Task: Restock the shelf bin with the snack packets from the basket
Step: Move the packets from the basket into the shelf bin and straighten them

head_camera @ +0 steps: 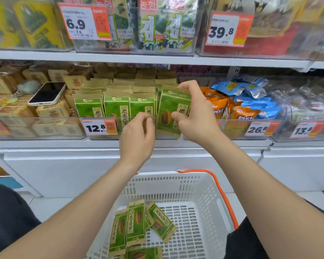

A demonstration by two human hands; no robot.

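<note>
Head cam is looking at a snack shelf, so going across. Far left, a white-cased phone (47, 93) is lying face up on stacked brown packets (51, 113). Next over, the clear shelf bin (94, 117) is holding rows of green sunflower seed packets (116, 107) standing upright, with a 12.8 price tag (98, 127) stuck on its front wall. The left hand (138, 135) is hovering at that front wall with fingers curled in toward the thumb, but I honestly can't tell if it's pinching anything. Right beside it, the held seed packet (171, 113) is sitting upright at the bin's right end, and the right hand (193, 113) is pinching it, thumb on the front face, fingers hooked over the top edge. Further right, orange packets (243, 114) and blue packets (254, 101) are piling up in the neighbouring bin. Down below, the white basket (157, 174) with the orange handle (223, 193) is holding a few more loose packets (136, 221) lying flat in its left part.
</note>
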